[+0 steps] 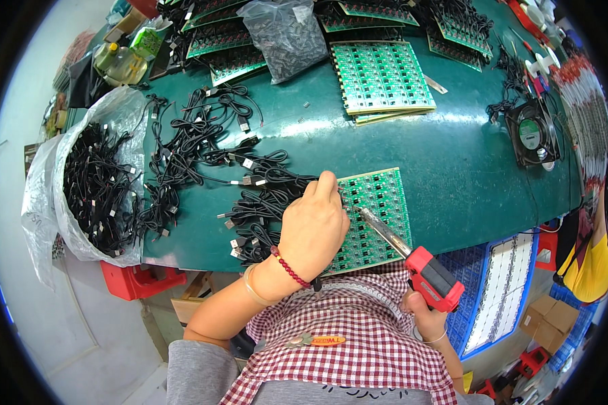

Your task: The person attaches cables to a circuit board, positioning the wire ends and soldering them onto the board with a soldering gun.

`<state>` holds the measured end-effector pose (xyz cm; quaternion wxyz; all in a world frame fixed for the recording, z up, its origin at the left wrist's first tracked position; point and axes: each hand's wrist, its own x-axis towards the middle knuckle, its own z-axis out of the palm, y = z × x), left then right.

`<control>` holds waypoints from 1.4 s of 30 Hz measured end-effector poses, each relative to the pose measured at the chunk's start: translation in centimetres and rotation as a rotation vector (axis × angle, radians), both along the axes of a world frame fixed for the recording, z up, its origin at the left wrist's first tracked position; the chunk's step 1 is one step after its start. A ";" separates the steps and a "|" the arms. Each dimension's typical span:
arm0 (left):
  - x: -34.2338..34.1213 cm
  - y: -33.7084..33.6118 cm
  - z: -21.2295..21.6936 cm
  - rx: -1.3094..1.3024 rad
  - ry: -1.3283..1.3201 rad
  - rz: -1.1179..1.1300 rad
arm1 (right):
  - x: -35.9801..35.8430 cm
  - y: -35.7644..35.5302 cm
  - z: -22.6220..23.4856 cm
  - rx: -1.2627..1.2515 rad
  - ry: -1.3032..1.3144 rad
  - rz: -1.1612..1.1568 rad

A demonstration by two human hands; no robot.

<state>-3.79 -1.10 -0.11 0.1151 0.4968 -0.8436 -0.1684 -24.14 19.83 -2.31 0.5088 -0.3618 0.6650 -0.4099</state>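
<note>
Soldering iron held over a green circuit board panel at the near table edge.

The right hand [422, 314] has its fingers wrapped tight around the red grip of the soldering iron [412, 260]; its long axis runs diagonally, the metal tip pointing up-left onto the green circuit board panel [385, 202]. The left hand [314, 226] lies curled on the panel's left part, fingertips [327, 179] pressing down beside a black cable bundle [263, 202]; whether they pinch anything is hidden.

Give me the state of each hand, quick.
Left hand: fingers curled, pressing down on the green circuit board panel.
Right hand: closed around the red soldering iron.
</note>
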 end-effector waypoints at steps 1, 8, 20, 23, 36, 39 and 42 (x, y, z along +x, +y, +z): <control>0.0 0.0 0.0 -0.008 -0.002 -0.003 | 0.0 0.0 0.1 0.000 0.000 0.000; -0.1 0.0 0.0 0.004 -0.004 -0.007 | 0.2 -0.3 0.7 0.006 -0.057 -0.077; -0.1 -0.1 0.0 -0.004 0.002 -0.001 | 0.1 -0.2 0.6 0.023 -0.089 -0.089; 0.2 -0.3 0.0 0.006 0.008 -0.014 | 0.0 0.0 0.4 0.017 -0.107 -0.093; 0.7 -0.7 0.4 0.006 0.069 -0.145 | -0.5 1.3 -0.2 0.049 -0.093 -0.008; 0.7 -0.8 0.4 0.013 0.061 -0.164 | -0.3 1.0 -0.2 0.055 -0.084 0.013; 0.7 -0.9 0.5 0.024 0.060 -0.170 | -0.4 1.0 -0.1 0.071 -0.049 0.073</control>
